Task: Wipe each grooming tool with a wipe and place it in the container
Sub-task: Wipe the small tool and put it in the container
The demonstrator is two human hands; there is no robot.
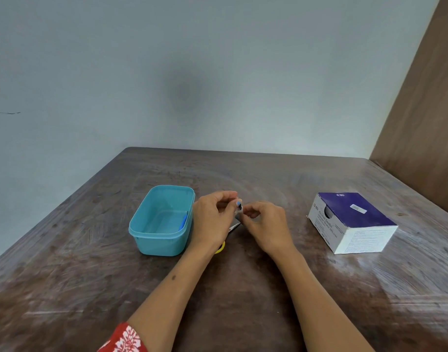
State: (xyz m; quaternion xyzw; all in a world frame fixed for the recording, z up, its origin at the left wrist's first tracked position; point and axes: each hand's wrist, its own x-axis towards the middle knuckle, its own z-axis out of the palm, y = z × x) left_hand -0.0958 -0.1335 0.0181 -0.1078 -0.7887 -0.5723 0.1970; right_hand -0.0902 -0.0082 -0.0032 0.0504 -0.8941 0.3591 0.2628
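A small wipe packet point(239, 206), white with blue and black print, is pinched between my left hand point(212, 219) and my right hand point(265, 224) above the table's middle. Under my left hand lies a pair of scissors point(233, 226); only its metal tips and a bit of yellow handle point(221, 247) show. The teal plastic container point(162, 221) stands open just left of my left hand, and a blue tool point(183, 221) lies inside along its right wall.
A purple and white box of alcohol swabs point(352, 222) sits on the right of the dark wooden table point(243, 288). A pale wall stands behind the table and a brown panel point(421, 110) rises at the right.
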